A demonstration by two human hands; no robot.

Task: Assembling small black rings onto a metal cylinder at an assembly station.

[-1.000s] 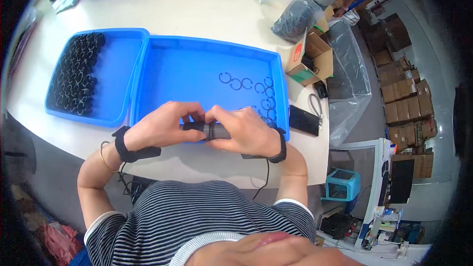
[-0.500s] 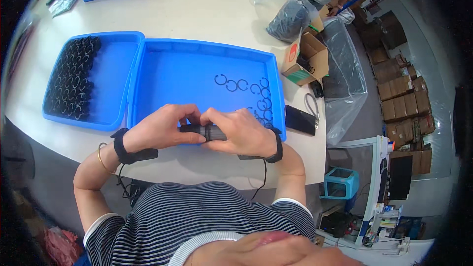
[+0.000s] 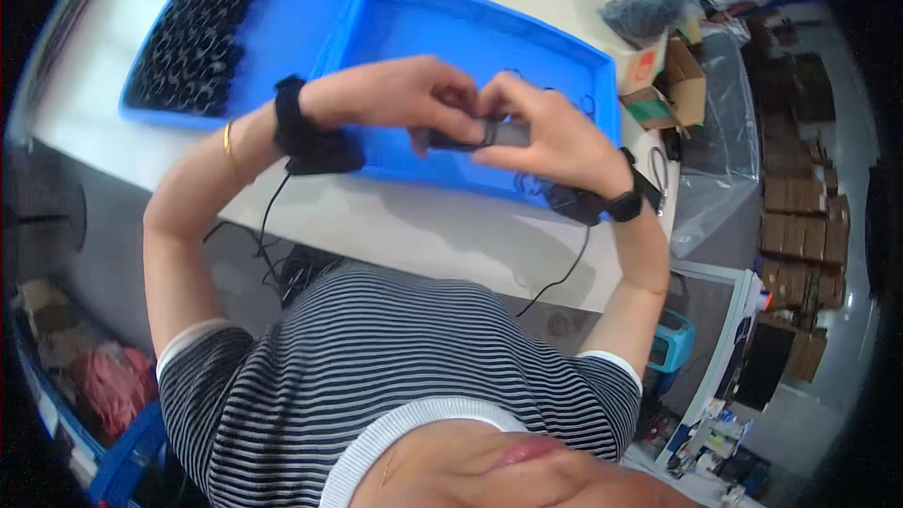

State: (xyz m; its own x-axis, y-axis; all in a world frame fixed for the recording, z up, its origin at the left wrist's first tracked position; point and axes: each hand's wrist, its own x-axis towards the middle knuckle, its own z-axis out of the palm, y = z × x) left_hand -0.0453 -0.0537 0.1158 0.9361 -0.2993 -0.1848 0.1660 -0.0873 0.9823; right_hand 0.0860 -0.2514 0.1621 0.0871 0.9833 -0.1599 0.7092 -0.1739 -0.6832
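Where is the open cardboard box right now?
The cardboard box sits toward the upper right of the head view, just right of the larger blue tray and pictured below the dark-filled plastic bag.

Looks like smooth plastic on the tray [image 3: 428,26] at twelve o'clock, matt on the black rings [image 3: 193,42] at ten. Seems cardboard on the box [image 3: 689,89] at two, glossy clear plastic on the sheet [image 3: 717,169] towards three, matt cloth on the shirt [image 3: 386,357] at six.
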